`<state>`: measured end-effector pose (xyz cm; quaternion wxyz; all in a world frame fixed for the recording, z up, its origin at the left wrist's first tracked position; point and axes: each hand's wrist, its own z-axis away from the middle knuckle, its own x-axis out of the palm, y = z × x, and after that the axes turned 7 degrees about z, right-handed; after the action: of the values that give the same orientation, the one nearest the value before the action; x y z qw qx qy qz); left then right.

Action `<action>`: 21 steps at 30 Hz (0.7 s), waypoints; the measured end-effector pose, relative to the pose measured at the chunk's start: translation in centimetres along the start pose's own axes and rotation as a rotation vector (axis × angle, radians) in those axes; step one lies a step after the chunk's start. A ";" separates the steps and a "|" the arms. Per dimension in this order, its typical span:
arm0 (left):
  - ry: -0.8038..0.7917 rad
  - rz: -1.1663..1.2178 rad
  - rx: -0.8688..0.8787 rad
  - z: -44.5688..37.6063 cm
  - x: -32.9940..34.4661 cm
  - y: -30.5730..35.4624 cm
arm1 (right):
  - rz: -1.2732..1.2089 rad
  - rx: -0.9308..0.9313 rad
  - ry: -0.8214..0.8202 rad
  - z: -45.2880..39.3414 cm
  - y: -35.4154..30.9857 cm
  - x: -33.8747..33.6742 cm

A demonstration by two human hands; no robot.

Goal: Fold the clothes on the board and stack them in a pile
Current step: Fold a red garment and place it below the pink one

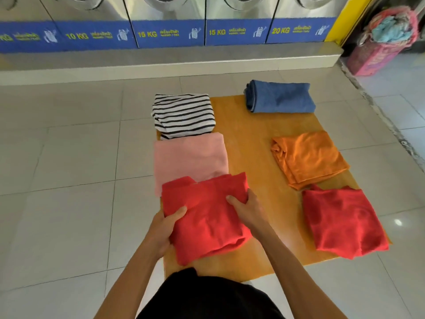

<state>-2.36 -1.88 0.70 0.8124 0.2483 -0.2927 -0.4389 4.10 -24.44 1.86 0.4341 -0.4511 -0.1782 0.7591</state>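
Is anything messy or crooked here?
A little. The orange shirt lies crooked with one bunched corner, and the red one nearby is wrinkly. Both hands hold another red shirt. No pile yet.

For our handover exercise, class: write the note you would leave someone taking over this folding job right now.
Left hand and right hand: both have a grip on the folded red shirt at the near left of the board.
Striped top, pink shirt, jeans, orange shirt and second red shirt lie folded, each separate.
Done: folding, apparently.
Left: stack everything in one pile.
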 end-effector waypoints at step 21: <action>0.319 -0.349 0.164 -2.7 -2.8 -0.5 | 0.081 0.015 -0.023 -1.3 0.4 3.5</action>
<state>-1.99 0.67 -2.29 0.7374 0.4262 -0.1483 -0.5026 4.24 -21.91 -0.96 0.4045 -0.4459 -0.1592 0.7825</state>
